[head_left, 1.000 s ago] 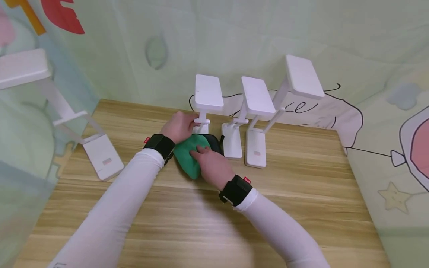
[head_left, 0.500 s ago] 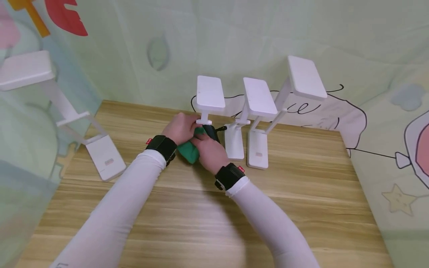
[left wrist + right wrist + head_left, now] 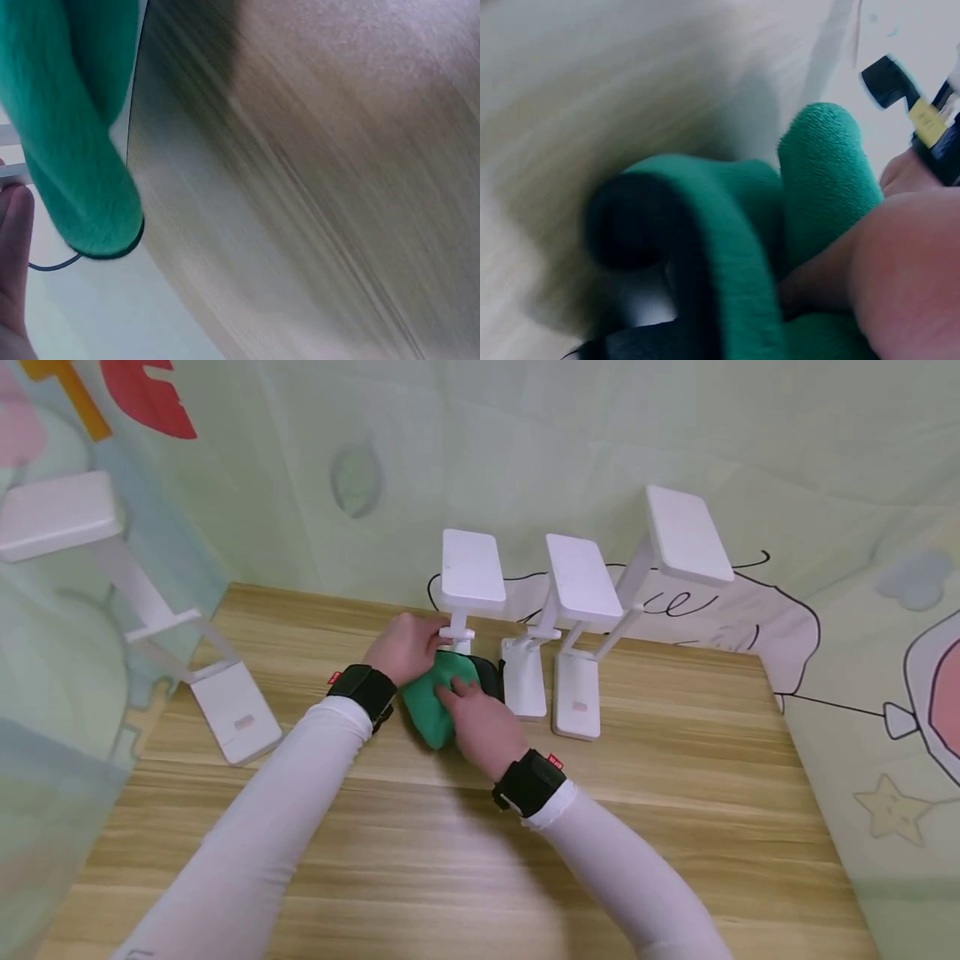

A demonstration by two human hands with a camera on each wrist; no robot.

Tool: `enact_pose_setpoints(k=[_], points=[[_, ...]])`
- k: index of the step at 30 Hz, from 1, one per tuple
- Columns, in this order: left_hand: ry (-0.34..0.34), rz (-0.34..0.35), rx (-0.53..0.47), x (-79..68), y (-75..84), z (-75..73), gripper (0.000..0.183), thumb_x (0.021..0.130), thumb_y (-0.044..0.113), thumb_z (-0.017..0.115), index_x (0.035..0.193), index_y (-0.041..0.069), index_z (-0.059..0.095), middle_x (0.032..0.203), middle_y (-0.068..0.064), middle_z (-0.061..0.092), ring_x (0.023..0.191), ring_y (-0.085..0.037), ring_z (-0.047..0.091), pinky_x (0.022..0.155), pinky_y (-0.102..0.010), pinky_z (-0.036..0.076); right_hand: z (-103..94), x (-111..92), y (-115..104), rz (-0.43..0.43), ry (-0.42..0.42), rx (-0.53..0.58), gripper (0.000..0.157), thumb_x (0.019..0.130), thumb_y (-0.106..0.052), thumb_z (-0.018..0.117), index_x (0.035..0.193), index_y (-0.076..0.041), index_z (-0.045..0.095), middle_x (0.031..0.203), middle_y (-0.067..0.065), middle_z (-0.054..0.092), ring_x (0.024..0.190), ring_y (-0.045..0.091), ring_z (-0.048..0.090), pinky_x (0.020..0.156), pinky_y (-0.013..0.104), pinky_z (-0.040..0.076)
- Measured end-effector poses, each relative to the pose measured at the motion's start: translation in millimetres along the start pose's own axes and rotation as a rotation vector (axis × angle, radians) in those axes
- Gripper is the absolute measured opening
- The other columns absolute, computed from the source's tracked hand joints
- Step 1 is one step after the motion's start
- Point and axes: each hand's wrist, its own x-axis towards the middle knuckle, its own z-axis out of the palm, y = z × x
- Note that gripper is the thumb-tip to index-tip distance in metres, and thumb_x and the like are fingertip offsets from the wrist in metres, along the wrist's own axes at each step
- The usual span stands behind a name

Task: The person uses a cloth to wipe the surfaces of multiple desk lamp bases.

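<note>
A green cloth with a black underside and edge lies bunched against the base of a white folding desk lamp, hiding most of that base. My left hand holds the lamp at its lower hinge; in the left wrist view its fingers are on a white bar. My right hand grips the cloth from the front right, fingertips on its green face. The right wrist view shows the cloth folded and curled, with a finger pressed into a fold. Its black side shows some blur there.
Two more white lamps, a middle one and a right one, stand close to the right of the held lamp. Another lamp stands at the far left. All are on the wooden table, with a printed curtain behind.
The right hand pushed the cloth up toward the lamp, bunching it, then drew back toward me and spread it out. The left hand stays at the lamp's hinge.
</note>
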Motion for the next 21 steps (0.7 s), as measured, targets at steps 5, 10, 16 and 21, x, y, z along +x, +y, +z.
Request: enact_pose_setpoints(k=[5,10,16,21], points=[[0.017,0.019,-0.001,-1.6,-0.2,0.5,0.016,0.099,0.019,0.063,0.111,0.009,0.069,0.082,-0.007,0.071,0.064,-0.016,0.060,0.059,-0.034,0.050,-2.8,-5,-13,-0.048,-0.045,-0.059,0.042,0.097,-0.005,0.057,0.138,-0.016,0.057,0.140,0.013,0.055,0.122,0.034,0.053,0.093,0.041,0.053],[0.015,0.013,0.010,-3.2,-1.6,0.8,0.019,0.099,0.022,0.063,0.112,0.009,0.068,0.085,-0.006,0.072,0.066,-0.015,0.061,0.060,-0.033,0.050,-1.3,7,-17,-0.154,-0.020,-0.075,0.039,0.097,-0.005,0.059,0.134,-0.017,0.060,0.135,0.009,0.059,0.121,0.030,0.054,0.094,0.040,0.052],[-0.004,-0.005,0.021,-3.7,0.2,0.0,0.019,0.099,0.022,0.063,0.113,0.009,0.068,0.086,-0.006,0.071,0.068,-0.016,0.061,0.061,-0.035,0.051,5.3,30,-3,-0.166,0.079,-0.052,0.038,0.097,-0.003,0.056,0.131,-0.019,0.062,0.132,0.002,0.060,0.122,0.020,0.053,0.098,0.035,0.049],[-0.021,0.013,0.044,-2.4,0.9,-1.2,0.016,0.100,0.020,0.062,0.110,0.009,0.067,0.086,-0.007,0.071,0.072,-0.018,0.063,0.067,-0.037,0.054,8.7,33,7,-0.092,0.119,-0.045,0.041,0.092,0.002,0.056,0.130,-0.015,0.061,0.133,0.008,0.060,0.125,0.025,0.051,0.095,0.038,0.051]])
